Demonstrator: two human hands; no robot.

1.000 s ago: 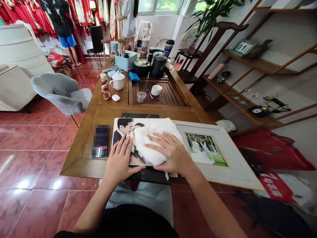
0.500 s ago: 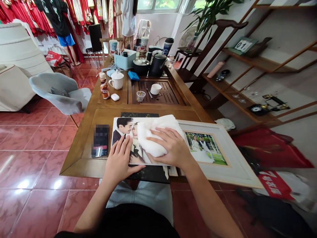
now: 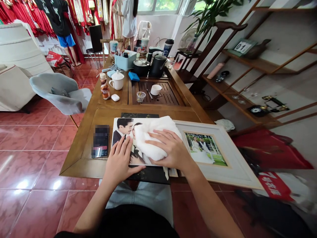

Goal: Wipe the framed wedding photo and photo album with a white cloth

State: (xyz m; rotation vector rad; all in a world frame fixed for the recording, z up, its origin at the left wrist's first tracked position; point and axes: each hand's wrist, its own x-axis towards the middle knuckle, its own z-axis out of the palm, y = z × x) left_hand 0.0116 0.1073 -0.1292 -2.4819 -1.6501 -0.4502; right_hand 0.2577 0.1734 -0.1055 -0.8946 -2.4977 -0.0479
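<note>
1 phone point(image 3: 101, 141) at 9 o'clock of photo point(image 3: 136, 156); framed picture point(image 3: 205, 145) at 3 o'clock, partly behind right arm point(image 3: 203, 188). Bottle point(image 3: 105, 88), mug point(image 3: 117, 81) at 11 o'clock; bowl point(image 3: 156, 90) at 12 o'clock. White cloth point(image 3: 150, 136) covers photo's middle. Right hand point(image 3: 172, 148) cups cloth, fingers spread on top. Left hand point(image 3: 120, 161) flat on photo, thumb wide, cloth at 2 o'clock.

One camera, worn on the person's head, looks forward and down from just behind and above the table's near end point(image 3: 79, 162), along its length. The left hand point(image 3: 120, 162) and right hand point(image 3: 172, 150) are close below; the window point(image 3: 167, 5) is well beyond the table's far end.
</note>
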